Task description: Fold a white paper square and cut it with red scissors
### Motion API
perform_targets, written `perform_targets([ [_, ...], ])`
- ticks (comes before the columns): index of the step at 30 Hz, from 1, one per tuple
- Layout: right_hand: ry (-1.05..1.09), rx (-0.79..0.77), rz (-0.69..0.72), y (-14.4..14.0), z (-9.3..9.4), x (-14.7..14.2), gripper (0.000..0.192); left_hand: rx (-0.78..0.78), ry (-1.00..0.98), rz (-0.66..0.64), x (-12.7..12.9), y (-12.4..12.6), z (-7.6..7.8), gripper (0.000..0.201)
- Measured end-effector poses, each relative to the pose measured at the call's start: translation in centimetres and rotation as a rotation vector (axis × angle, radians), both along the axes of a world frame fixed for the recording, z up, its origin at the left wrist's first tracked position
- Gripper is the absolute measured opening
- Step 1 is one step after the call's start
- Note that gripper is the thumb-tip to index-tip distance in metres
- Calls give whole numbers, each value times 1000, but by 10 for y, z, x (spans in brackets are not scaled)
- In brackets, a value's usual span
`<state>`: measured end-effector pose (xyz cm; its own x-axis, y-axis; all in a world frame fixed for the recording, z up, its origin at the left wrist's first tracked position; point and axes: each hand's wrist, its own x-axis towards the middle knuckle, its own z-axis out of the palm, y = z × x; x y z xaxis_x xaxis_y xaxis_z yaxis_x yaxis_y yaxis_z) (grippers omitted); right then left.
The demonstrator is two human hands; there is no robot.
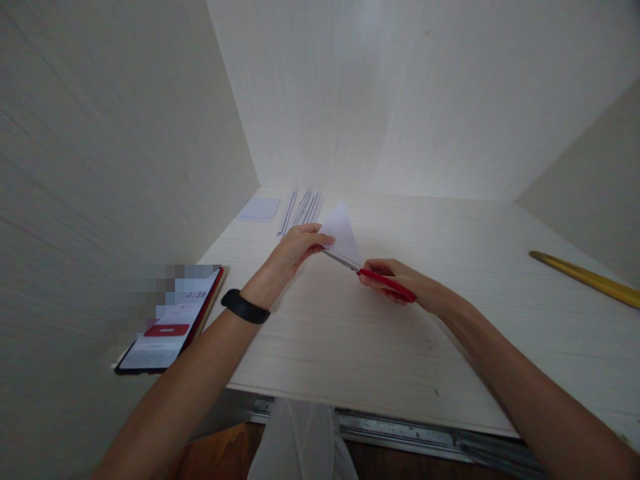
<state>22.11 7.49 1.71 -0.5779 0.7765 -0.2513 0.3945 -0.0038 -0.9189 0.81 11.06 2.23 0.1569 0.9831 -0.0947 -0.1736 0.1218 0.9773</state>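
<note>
I am reaching both arms forward over the worktop (pixel 350 347), forearms converging toward the middle. My left hand (pixel 295 248) is wearing a black band (pixel 245 307) at the wrist and is pinching the near-left edge of the paper (pixel 343 233), fingers curled closed on it. My right hand (pixel 400 280) is gripping the scissors (pixel 370 275) by their red handles, fingers wrapped shut around them; the blades are pointing left and up and are meeting the paper's lower edge.

The paper is white, showing as a triangle with its tip upward, and is being held just above the worktop between my two hands.

A phone (pixel 173 323) is lying at the worktop's left edge, screen lit. Paper strips (pixel 301 210) and a small sheet (pixel 259 209) are lying near the back corner. A yellow ruler (pixel 585 279) is lying well apart on the right.
</note>
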Motion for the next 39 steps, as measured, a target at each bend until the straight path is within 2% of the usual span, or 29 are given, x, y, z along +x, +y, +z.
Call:
perform_targets([
  [4, -83, 42, 31, -1, 9, 8, 40, 27, 9, 71, -3, 0, -1, 19],
  [8, -305, 223, 35, 6, 16, 40, 34, 59, 3, 145, -7, -1, -1, 21],
  [10, -466, 379, -63, 15, 13, 61, 32, 48, -13, 150, -7, -1, -1, 25],
  [13, -816, 625, -330, 32, 1, 86, 25, 9, -23, 140, -5, -2, -1, 30],
  [16, -1039, 698, -458, 46, -15, 98, 27, -1, -12, 114, -2, -2, -3, 31],
  [21, -1164, 737, -587, 55, -31, 102, 38, 31, -15, 75, -2, -4, -7, 35],
  [26, -1115, 686, -700, 60, -34, 105, 45, 90, -86, 39, 0, -4, -12, 33],
  [30, -992, 671, -749, 63, -36, 106, 41, 73, -138, 53, 3, -5, -14, 33],
  [33, -998, 604, -755, 65, -33, 105, 37, 68, -174, 78, 6, -6, -13, 37],
  [36, -973, 669, -794, 63, -26, 96, 37, 58, -191, 108, 10, -8, -11, 43],
  [37, -893, 729, -805, 62, -23, 90, 38, 57, -193, 117, 11, -9, -10, 44],
  [39, -589, 776, -759, 56, -17, 70, 31, 67, -193, 125, 15, -11, -9, 45],
])
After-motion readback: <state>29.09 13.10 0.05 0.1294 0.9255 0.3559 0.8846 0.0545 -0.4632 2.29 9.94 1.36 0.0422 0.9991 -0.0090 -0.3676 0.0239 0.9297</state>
